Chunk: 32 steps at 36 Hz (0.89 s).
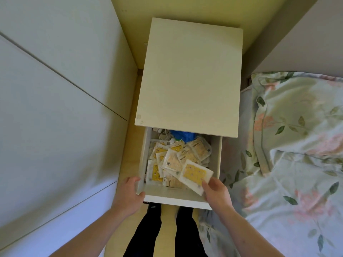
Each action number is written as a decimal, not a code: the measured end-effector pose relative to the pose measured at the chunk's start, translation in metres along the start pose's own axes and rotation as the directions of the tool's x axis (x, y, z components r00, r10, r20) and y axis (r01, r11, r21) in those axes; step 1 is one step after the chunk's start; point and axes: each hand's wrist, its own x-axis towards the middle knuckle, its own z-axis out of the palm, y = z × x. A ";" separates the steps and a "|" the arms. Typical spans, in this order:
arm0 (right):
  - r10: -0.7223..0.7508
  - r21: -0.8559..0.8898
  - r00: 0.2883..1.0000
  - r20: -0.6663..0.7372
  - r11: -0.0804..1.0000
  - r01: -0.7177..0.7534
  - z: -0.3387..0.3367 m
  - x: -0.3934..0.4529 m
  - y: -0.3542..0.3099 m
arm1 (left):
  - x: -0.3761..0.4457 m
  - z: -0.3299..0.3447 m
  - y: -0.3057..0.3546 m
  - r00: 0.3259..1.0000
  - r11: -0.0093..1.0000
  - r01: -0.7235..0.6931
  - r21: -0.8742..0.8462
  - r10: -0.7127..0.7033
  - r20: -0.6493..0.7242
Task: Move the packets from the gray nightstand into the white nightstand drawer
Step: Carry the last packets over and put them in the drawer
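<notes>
- A narrow strip of pale yellowish floor (130, 138) runs between smooth, flat white cabinet panels (55, 101) on one side and a bed on the other, its soft, rumpled cover (297, 164) printed with pink flowers and green leaves.
- The white nightstand (189, 76) stands in this gap, a plain box with a flat matte rectangular top and sharp edges.
- Its drawer (178, 198) is pulled out toward the person, with smooth white walls.
- Inside lies a loose heap of packets (176, 160): flat, glossy rectangular sachets, yellow in the middle with white sealed borders, overlapping at all angles.
- Something crumpled and blue (182, 135) sits at the back of the drawer beside thin white cords.
- The left hand (130, 193) is wrapped around the drawer's front left corner.
- The right hand (216, 191) pinches one flat packet (196, 175) by its near edge, held tilted above the heap at the drawer's front right.
- Dark trouser legs (167, 230) show below.
</notes>
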 end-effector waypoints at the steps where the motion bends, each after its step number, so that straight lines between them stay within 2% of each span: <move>1: 0.006 -0.030 1.000 -0.003 1.000 -0.006 0.001 0.000 0.001 | 0.000 0.000 -0.003 0.999 0.999 0.034 0.004 -0.034 0.001; 7: -0.008 -0.308 0.984 -0.178 0.950 -0.048 -0.008 -0.004 0.018 | 0.002 0.006 -0.024 0.972 0.975 0.214 0.058 -0.218 0.081; 10: 0.127 -0.377 0.975 -0.184 0.907 -0.189 -0.013 -0.006 0.030 | 0.005 0.009 -0.029 0.948 0.957 0.277 0.083 -0.286 0.137; 13: 0.346 -0.233 0.928 -0.136 0.900 -0.369 -0.014 -0.007 0.029 | 0.005 0.010 -0.027 0.936 0.944 0.304 0.132 -0.322 0.144; 15: 0.441 -0.114 0.895 -0.072 0.887 -0.447 -0.013 -0.008 0.026 | 0.006 0.010 -0.024 0.932 0.935 0.312 0.170 -0.336 0.138; 19: 0.477 0.017 0.878 -0.035 0.879 -0.476 -0.015 -0.002 0.023 | 0.014 0.006 -0.014 0.913 0.915 0.331 0.232 -0.373 0.166; 22: 0.524 0.169 0.852 -0.003 0.840 -0.516 -0.022 0.003 0.021 | 0.021 0.001 -0.005 0.865 0.893 0.388 0.228 -0.439 0.245; 24: 0.541 0.197 0.841 0.001 0.824 -0.531 -0.025 0.006 0.021 | 0.026 -0.003 0.001 0.827 0.869 0.444 0.217 -0.491 0.273; 27: 0.558 0.228 0.830 0.003 0.808 -0.543 -0.026 0.015 0.022 | 0.036 -0.007 -0.001 0.785 0.844 0.532 0.070 -0.522 0.334; 30: 0.559 0.268 0.829 0.005 0.798 -0.540 -0.026 0.025 0.023 | 0.039 -0.016 -0.006 0.736 0.727 0.644 -0.238 -0.502 0.454; 32: 0.551 0.300 0.835 -0.002 0.797 -0.525 -0.026 0.032 0.023 | 0.039 -0.023 -0.008 0.733 0.668 0.663 -0.337 -0.488 0.474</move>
